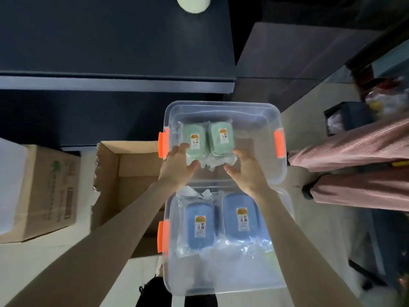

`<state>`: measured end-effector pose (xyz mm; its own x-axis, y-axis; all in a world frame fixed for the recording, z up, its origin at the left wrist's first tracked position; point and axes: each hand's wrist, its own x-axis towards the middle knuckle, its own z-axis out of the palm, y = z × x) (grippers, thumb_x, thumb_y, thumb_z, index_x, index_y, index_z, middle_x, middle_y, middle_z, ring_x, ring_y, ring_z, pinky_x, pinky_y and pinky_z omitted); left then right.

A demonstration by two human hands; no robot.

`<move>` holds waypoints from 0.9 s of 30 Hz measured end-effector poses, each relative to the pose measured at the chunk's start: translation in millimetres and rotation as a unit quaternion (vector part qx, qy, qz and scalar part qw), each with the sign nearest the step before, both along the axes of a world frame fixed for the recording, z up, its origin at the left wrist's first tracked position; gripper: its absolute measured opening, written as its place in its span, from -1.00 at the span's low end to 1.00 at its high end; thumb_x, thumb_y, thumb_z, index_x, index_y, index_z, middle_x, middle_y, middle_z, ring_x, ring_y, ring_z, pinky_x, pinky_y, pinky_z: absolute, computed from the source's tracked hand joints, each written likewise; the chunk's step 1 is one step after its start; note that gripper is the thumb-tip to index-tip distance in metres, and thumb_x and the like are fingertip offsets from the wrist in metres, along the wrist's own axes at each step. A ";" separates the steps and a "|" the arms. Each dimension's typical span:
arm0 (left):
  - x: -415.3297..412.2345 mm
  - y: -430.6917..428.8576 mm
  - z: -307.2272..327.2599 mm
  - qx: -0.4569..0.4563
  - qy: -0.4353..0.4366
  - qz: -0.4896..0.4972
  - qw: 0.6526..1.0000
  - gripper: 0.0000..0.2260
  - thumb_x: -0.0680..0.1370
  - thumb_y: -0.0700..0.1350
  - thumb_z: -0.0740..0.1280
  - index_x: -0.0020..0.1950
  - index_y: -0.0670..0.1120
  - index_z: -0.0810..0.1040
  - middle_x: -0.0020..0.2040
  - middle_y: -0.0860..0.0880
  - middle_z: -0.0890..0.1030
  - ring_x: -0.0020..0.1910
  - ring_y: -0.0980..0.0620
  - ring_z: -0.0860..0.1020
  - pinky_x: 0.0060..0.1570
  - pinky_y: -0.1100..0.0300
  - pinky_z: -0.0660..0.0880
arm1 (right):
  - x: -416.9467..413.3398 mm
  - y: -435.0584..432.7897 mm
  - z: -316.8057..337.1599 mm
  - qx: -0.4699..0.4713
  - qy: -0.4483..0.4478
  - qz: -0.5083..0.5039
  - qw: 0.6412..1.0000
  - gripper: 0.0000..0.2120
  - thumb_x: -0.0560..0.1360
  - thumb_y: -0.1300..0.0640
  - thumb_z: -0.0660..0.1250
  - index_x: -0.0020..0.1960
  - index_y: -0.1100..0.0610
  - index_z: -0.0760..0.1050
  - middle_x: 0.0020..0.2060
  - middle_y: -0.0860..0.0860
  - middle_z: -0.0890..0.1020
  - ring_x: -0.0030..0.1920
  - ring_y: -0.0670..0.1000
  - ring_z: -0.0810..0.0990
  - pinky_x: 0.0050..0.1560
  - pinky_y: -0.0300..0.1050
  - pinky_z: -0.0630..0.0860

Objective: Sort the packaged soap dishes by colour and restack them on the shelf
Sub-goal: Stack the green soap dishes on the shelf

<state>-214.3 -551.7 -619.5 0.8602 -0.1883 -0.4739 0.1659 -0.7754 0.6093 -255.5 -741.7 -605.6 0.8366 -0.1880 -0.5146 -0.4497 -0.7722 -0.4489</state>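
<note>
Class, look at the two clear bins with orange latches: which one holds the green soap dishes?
The far bin, holding two green dishes; the near bin holds two blue dishes.
</note>
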 end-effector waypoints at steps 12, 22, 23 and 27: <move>31.7 -38.4 -132.9 -0.018 0.119 0.227 0.966 -0.22 0.49 0.18 0.36 0.50 -0.17 0.07 0.40 -0.17 0.24 0.37 -0.19 0.27 0.27 -0.13 0.37 | 54.8 -33.5 -134.5 0.048 -0.017 -0.062 0.997 -0.31 0.46 -0.17 0.40 0.42 0.17 0.30 0.30 0.13 0.43 0.31 0.15 0.41 0.32 -0.01 0.33; 36.8 -45.3 -156.3 -0.020 0.083 0.267 0.960 -0.49 0.45 0.15 0.41 0.13 -0.17 0.30 0.11 -0.14 0.44 -0.02 -0.09 0.42 -0.09 0.04 0.38 | 73.1 -40.3 -176.7 0.141 0.014 -0.160 0.977 -0.41 0.32 -0.25 0.49 0.18 0.12 0.51 0.05 0.07 0.64 0.01 0.05 0.64 0.05 0.02 0.59; 37.0 -46.0 -155.6 -0.026 0.080 0.273 0.958 -0.52 0.46 0.13 0.42 0.09 -0.15 0.28 0.08 -0.14 0.45 -0.05 -0.08 0.42 -0.15 0.07 0.35 | 73.2 -41.2 -177.6 0.141 0.001 -0.167 0.976 -0.51 0.34 -0.19 0.50 0.10 0.12 0.54 -0.02 0.05 0.67 -0.08 0.02 0.66 -0.06 -0.04 0.61; 34.2 -48.7 -152.1 -0.036 0.066 0.287 0.955 -0.55 0.47 0.06 0.43 0.05 -0.14 0.24 0.00 -0.13 0.46 -0.13 -0.10 0.47 -0.33 0.15 0.35 | 73.5 -41.6 -174.5 0.134 -0.019 -0.179 0.975 -0.52 0.36 -0.10 0.51 0.13 0.17 0.53 -0.08 0.03 0.66 -0.14 0.01 0.65 -0.24 -0.20 0.53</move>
